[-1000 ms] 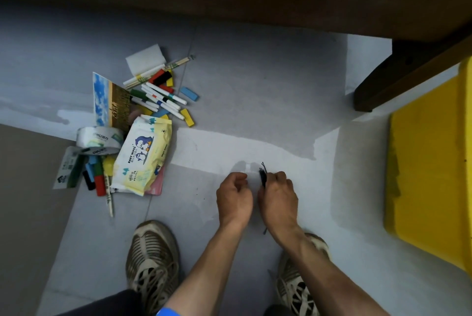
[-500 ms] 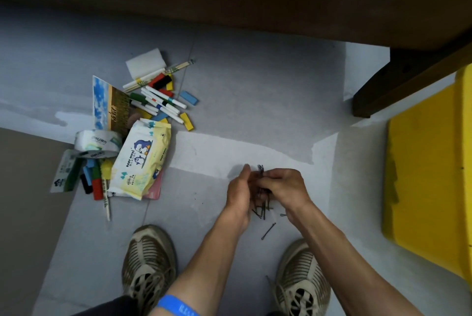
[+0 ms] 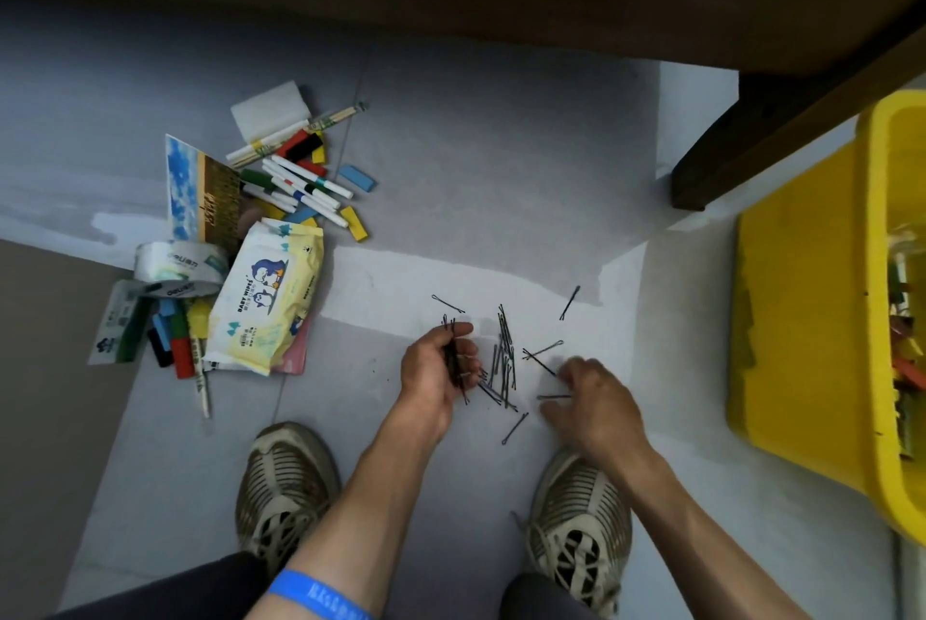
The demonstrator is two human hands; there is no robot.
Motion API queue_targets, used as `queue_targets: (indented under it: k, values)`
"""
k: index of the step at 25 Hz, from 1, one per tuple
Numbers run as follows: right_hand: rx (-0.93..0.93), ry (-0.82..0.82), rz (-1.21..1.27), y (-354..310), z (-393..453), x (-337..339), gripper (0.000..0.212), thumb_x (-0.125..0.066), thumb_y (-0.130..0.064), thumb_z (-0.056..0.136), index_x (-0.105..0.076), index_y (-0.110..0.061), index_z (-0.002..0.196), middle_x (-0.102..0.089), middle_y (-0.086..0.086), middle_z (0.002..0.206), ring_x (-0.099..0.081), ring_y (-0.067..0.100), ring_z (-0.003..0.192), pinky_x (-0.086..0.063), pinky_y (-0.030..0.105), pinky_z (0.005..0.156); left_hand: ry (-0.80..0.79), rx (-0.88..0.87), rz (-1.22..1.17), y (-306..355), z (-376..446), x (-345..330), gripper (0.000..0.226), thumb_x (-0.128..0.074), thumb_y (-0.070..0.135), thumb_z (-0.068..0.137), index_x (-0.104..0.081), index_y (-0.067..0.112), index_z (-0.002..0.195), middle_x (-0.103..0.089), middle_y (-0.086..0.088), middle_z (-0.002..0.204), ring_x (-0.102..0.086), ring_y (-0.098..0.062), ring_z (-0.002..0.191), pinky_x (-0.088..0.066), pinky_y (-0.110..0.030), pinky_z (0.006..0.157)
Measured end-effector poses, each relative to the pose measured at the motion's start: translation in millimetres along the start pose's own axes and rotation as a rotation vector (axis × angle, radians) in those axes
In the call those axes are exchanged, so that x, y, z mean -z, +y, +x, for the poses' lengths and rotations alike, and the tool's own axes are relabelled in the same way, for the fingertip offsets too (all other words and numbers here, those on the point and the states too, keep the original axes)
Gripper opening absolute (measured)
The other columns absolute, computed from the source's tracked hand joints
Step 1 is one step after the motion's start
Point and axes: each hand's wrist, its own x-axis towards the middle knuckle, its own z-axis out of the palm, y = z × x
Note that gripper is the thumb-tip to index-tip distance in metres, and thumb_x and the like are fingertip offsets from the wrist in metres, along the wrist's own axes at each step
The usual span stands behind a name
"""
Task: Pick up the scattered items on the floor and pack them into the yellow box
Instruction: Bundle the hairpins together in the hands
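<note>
Dozens of hairpins (image 3: 503, 364) loose on floor (image 3: 476, 178), centre frame. Left hand (image 3: 436, 371) grips a bundle; right hand (image 3: 594, 401) fingers curled down over strays, grasp unclear. Box (image 3: 796, 318) at 3 o'clock. Risk: thin pins slipping from the bundle, strays missed.

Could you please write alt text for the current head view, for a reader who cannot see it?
A crouching person's left hand grips a bundle of black hairpins while the right hand reaches for loose hairpins scattered on the grey floor. A yellow box stands at right; markers, tape and wipes lie at left.
</note>
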Motion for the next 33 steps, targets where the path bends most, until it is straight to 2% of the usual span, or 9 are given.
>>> queue_targets:
  k: [4, 7, 11, 13, 18, 22, 26, 30, 33]
  values:
    - [0.115, 0.032, -0.009, -16.8, 5.3, -40.2, 0.011, -0.056, -0.021, 0.087, -0.061, -0.012, 0.091, -0.066, 0.009, 0.098, -0.062, 0.03, 0.088, -0.043, 0.031, 0.069, 0.005, 0.02, 0.053, -15.0, -4.2, 14.8, 0.026, -0.046, 0.023, 0.093, -0.062, 0.01, 0.077, -0.051, 0.0, 0.052, -0.043, -0.014, 0.041, -0.033, -0.022, 0.043]
    - [0.172, 0.133, 0.187, -40.3, 22.0, -39.1, 0.008, -0.058, -0.018, 0.088, -0.064, -0.013, 0.087, -0.068, 0.006, 0.089, -0.063, 0.026, 0.08, -0.046, 0.031, 0.065, 0.106, -0.002, 0.233, -20.0, -5.0, 28.5, 0.036, -0.052, 0.034, 0.093, -0.057, 0.015, 0.064, -0.043, 0.001, 0.047, -0.033, -0.014, 0.038, -0.025, -0.022, 0.04]
    - [-0.07, 0.464, 0.298, -25.1, 46.9, -15.4, 0.025, -0.065, -0.02, 0.085, -0.059, -0.008, 0.107, -0.059, 0.015, 0.106, -0.056, 0.033, 0.092, -0.049, 0.039, 0.075, 0.215, 0.113, 0.5, -36.5, -8.8, 36.3, 0.035, -0.055, 0.035, 0.087, -0.051, 0.02, 0.055, -0.043, 0.003, 0.041, -0.032, -0.013, 0.032, -0.023, -0.019, 0.039]
    - [-0.142, 0.42, 0.165, -21.0, 57.4, -6.4, 0.037, -0.064, -0.021, 0.086, -0.055, -0.002, 0.116, -0.053, 0.021, 0.113, -0.051, 0.039, 0.099, -0.046, 0.043, 0.08, 0.207, 0.177, 0.361, -45.9, -11.5, 28.7, 0.035, -0.048, 0.032, 0.091, -0.051, 0.018, 0.058, -0.046, 0.002, 0.043, -0.035, -0.014, 0.034, -0.024, -0.019, 0.039]
    - [0.331, 0.231, -0.061, -67.1, 49.7, -30.2, 0.024, -0.052, -0.023, 0.092, -0.062, -0.01, 0.109, -0.058, 0.011, 0.11, -0.052, 0.031, 0.097, -0.043, 0.04, 0.079, 0.187, 0.123, 0.088, -23.1, -4.1, 22.1, 0.04, -0.042, 0.03, 0.099, -0.055, 0.014, 0.065, -0.051, -0.003, 0.048, -0.042, -0.016, 0.039, -0.031, -0.022, 0.038]
    - [0.493, 0.202, -0.231, -106.1, 77.1, -31.8, 0.037, -0.052, -0.025, 0.091, -0.051, -0.015, 0.126, -0.051, 0.007, 0.121, -0.047, 0.03, 0.104, -0.039, 0.04, 0.085, 0.235, 0.065, 0.046, -2.2, -2.0, 43.4, 0.028, -0.045, 0.017, 0.095, -0.063, 0.009, 0.075, -0.054, -0.002, 0.049, -0.045, -0.015, 0.041, -0.036, -0.024, 0.041]
    - [0.583, 0.087, -0.326, -97.4, 73.8, -32.6, 0.026, -0.047, -0.008, 0.091, -0.056, -0.013, 0.115, -0.054, 0.006, 0.115, -0.049, 0.028, 0.1, -0.037, 0.035, 0.081, 0.244, 0.059, -0.005, 3.1, -2.3, 46.8, 0.022, -0.045, 0.009, 0.09, -0.062, 0.007, 0.077, -0.049, -0.003, 0.046, -0.039, -0.016, 0.038, -0.032, -0.023, 0.039]
    - [0.509, 0.232, -0.071, -43.5, 42.1, -26.4, 0.022, -0.059, -0.017, 0.085, -0.062, -0.013, 0.106, -0.059, 0.006, 0.105, -0.053, 0.027, 0.091, -0.044, 0.037, 0.077, 0.25, 0.024, 0.158, -1.8, 3.6, 33.7, 0.032, -0.038, 0.019, 0.091, -0.04, 0.02, 0.059, -0.03, 0.004, 0.04, -0.02, -0.013, 0.033, -0.017, -0.02, 0.039]
    - [0.283, 0.256, -0.017, -1.8, 26.4, -18.3, 0.049, -0.069, -0.028, 0.079, -0.054, -0.016, 0.125, -0.052, 0.006, 0.119, -0.049, 0.027, 0.1, -0.045, 0.037, 0.084, 0.233, 0.041, 0.347, -14.6, 5.2, 27.0, 0.034, -0.04, 0.016, 0.09, -0.049, 0.015, 0.058, -0.043, 0.0, 0.045, -0.026, -0.013, 0.033, -0.02, -0.019, 0.039]
